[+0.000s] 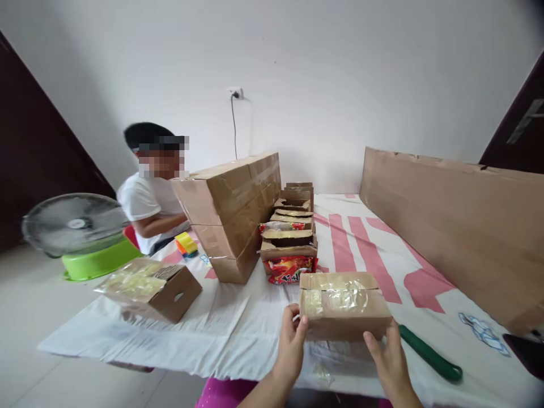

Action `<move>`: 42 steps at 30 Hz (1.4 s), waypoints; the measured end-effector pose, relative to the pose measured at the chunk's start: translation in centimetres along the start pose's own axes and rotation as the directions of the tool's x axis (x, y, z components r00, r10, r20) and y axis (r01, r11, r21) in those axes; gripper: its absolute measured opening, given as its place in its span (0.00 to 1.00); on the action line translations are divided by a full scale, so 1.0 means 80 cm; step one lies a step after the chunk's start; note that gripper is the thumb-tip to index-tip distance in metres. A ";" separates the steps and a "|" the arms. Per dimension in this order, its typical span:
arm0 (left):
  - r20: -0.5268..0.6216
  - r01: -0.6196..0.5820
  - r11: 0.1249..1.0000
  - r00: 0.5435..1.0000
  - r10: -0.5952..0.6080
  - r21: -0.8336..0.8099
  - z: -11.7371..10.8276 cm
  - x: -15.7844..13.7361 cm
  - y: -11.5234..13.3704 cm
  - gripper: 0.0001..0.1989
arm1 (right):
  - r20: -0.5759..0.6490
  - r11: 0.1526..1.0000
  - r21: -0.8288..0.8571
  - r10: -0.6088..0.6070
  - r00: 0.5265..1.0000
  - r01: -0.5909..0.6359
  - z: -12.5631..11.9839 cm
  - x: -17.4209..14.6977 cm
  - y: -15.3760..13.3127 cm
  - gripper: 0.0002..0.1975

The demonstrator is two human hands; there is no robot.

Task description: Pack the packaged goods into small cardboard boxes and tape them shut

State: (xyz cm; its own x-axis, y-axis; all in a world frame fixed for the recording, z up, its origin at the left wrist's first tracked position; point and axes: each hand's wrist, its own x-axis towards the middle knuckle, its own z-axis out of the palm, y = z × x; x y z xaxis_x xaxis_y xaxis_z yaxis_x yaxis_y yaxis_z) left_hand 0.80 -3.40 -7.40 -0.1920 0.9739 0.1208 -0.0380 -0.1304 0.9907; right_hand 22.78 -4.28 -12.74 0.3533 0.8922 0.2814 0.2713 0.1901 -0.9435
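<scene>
A small closed cardboard box [346, 326] with clear tape over its top is near the table's front edge. My left hand [292, 343] grips its left end, thumb on the near side. At the right end my right hand [390, 358] is curled round the near corner, its thumb against the front face. Just beyond the box, a red printed packet [291, 269] leans on the front of an open cardboard box [289, 245]. Beside my right hand lies a green handle [431, 354]; what it belongs to is hidden.
A tall cardboard partition [238, 209] stands left of a row of small boxes, another cardboard panel [446, 226] to the right. A taped box [148, 289] and tape rolls [186, 243] lie left. A person [151, 192] sits beyond, near a fan [79, 224]. A dark phone-like object [525, 354] lies right.
</scene>
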 end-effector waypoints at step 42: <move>0.174 -0.323 0.913 0.942 0.286 0.247 -0.013 0.052 0.008 0.18 | 0.092 0.643 -0.750 -0.131 0.987 0.155 -0.149 0.073 0.085 0.23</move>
State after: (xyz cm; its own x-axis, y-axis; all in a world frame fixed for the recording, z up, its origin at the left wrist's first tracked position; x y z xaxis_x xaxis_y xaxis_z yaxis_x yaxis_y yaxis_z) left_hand -1.03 0.39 -6.36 -0.0211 0.9126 0.4084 0.2698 -0.3881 0.8812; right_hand 37.37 -2.67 -15.43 0.2307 0.8934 0.3854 0.9009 -0.0465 -0.4316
